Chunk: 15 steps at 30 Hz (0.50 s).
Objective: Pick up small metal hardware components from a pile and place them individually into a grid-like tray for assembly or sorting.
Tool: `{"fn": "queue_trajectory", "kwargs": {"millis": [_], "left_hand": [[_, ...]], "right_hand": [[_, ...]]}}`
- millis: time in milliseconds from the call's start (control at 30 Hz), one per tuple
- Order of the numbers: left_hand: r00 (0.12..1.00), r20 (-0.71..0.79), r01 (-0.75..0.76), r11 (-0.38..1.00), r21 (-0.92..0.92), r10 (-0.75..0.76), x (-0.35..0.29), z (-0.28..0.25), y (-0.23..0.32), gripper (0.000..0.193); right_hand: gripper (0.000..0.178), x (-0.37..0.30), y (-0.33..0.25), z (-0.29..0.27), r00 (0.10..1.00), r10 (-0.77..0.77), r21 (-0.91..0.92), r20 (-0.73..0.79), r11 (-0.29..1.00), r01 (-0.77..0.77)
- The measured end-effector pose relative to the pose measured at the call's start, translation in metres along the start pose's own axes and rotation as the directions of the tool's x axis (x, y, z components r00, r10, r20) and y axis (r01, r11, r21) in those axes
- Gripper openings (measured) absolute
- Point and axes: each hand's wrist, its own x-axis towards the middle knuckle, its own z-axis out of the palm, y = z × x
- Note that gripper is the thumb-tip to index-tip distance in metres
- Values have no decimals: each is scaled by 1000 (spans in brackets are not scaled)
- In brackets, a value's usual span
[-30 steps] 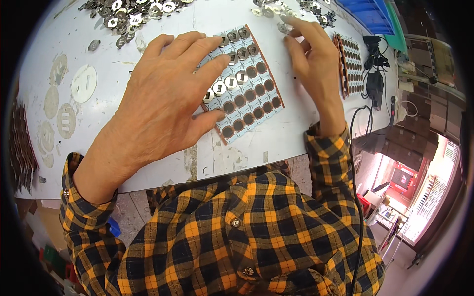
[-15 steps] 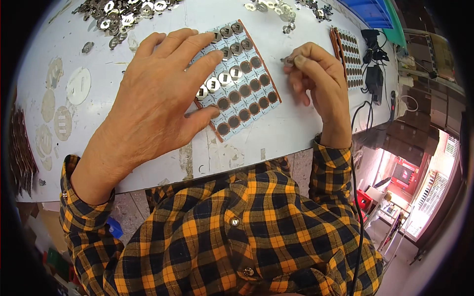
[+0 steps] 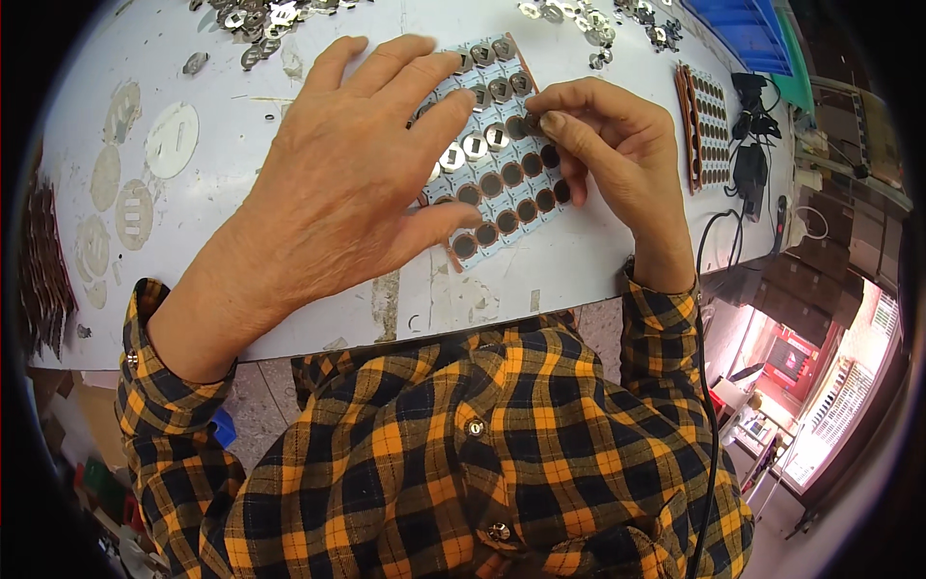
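Under my hands lies a pale blue circuit board panel (image 3: 494,206) with rows of dark round pads and a brown edge strip. Its far rows carry shiny metal discs with slots, and several bright discs (image 3: 474,147) sit along the middle row. My left hand (image 3: 357,174) is spread open over the panel's left side, its thumb on the near rows and its fingers over the far ones. At the panel's right edge, the thumb and index finger of my right hand (image 3: 617,145) are pinched on a small slotted metal disc, mostly hidden by the fingertips.
A heap of metal discs (image 3: 260,24) lies at the far left, with smaller metal parts (image 3: 584,24) at the far right. A second panel (image 3: 712,130), black cables (image 3: 752,125) and a blue bin (image 3: 738,39) stand right. Stacked brown panels (image 3: 43,275) line the left edge.
My right hand has moved left with the small metal disc, from beside the panel to the right end of its middle row. My left hand stays spread on the panel.
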Motion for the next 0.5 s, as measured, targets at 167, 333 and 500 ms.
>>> {"fn": "queue_trajectory", "kwargs": {"millis": [167, 333, 500], "left_hand": [[997, -61, -64, 986, -157, 55, 3, 7, 0, 69], [995, 29, -88, 988, -124, 92, 1, 6, 1, 63], [990, 57, -119, 984, -136, 127, 2, 5, -2, 56]], "right_hand": [[17, -3, 9, 3, 986, -159, -274, 53, 947, 168], [18, -7, 9, 6, 987, -158, -301, 3, 941, 152], [18, -7, 12, 4, 984, -176, -334, 12, 927, 170]]}}
